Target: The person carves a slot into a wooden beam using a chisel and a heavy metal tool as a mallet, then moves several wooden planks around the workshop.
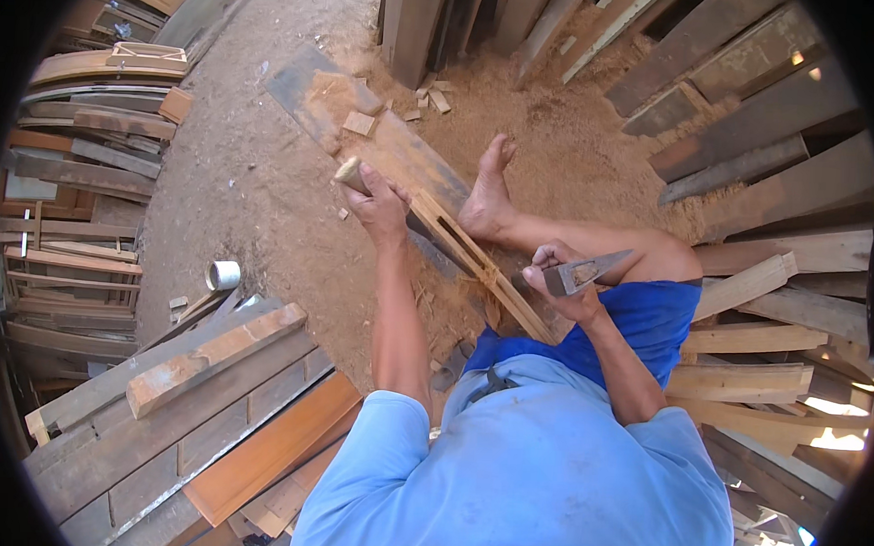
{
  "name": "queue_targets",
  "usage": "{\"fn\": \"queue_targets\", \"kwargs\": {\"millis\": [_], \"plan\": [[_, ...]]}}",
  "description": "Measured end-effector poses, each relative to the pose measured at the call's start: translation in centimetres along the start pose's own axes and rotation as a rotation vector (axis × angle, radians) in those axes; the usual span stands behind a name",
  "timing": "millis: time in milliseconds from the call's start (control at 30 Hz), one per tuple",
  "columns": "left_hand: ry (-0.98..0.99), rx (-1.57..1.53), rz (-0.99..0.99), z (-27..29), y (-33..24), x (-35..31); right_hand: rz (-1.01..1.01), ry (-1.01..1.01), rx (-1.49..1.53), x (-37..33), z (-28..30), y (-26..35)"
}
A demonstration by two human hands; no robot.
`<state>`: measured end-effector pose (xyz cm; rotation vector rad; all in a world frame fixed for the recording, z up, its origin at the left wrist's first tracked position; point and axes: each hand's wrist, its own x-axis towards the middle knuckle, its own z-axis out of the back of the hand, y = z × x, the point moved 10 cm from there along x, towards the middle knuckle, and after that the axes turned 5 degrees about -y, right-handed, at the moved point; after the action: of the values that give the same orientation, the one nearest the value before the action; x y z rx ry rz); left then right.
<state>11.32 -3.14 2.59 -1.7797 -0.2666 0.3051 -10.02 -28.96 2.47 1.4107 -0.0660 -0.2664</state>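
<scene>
My left hand (378, 209) is closed around a short round wooden piece with a pale end (348, 172), beside the far end of a narrow timber. That timber (522, 308) has a long slot cut along its top, with curled shavings near its middle, and slants from my left hand toward my lap. To its right, my right hand (573, 295) grips a dark wedge-shaped tool (588, 271) with a pointed end, raised above my thigh. Its exact kind is unclear. A worn plank (417, 147) on the ground runs up to my bare foot (490, 193).
Stacked boards (212, 366) fill the lower left, with a white cup (223, 275) above them. More timber (86, 126) lines the far left. Planks (741, 110) lean at the upper right, and offcuts (359, 123) and sawdust lie on the ground.
</scene>
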Motion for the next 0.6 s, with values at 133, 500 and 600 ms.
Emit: {"fn": "queue_targets", "kwargs": {"millis": [133, 500, 600], "plan": [[0.059, -0.078, -0.094, -1.8, -4.9, -0.9, 0.000, 0.007, 0.025, 0.0, -0.2, -0.5], [0.019, 0.340, -0.328, -0.5, 2.1, -1.7, 0.046, 0.052, -0.007, 0.2, -1.7, -0.1], [-0.022, 0.427, -0.133, -1.0, 4.6, -0.4, 0.061, 0.026, -0.038, 0.6, -1.1, 0.2]]}}
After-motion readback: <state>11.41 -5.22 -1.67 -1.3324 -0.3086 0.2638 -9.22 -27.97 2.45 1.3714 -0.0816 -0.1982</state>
